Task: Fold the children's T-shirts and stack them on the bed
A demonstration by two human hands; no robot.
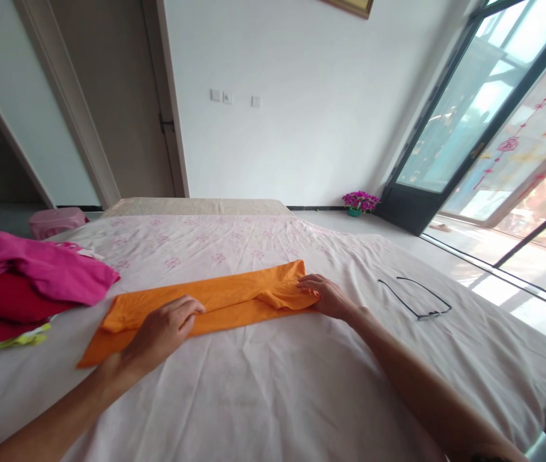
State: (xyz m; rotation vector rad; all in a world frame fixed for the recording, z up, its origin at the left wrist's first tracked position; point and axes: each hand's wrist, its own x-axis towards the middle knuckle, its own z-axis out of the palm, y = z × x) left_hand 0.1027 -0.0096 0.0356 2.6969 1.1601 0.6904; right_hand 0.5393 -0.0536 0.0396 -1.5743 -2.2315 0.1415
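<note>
An orange shirt [234, 289], folded into a long narrow strip, lies across the bed in front of me. A sleeve-like flap is bunched near its right end. My left hand [171, 324] is over the left half of the strip, its fingers curled together on the near layer; the fabric under them is partly hidden. At the strip's right end, my right hand [325, 296] has its fingers over the top of the cloth and the thumb low at the edge, gripping it.
Pink and red clothes [36, 276] are heaped at the left. Black-framed glasses [434, 313] lie on the pale flowered bedsheet [273, 385] at the right. Beyond the bed are a pink stool [57, 221], a potted purple flower [360, 202] and a glass door [446, 135].
</note>
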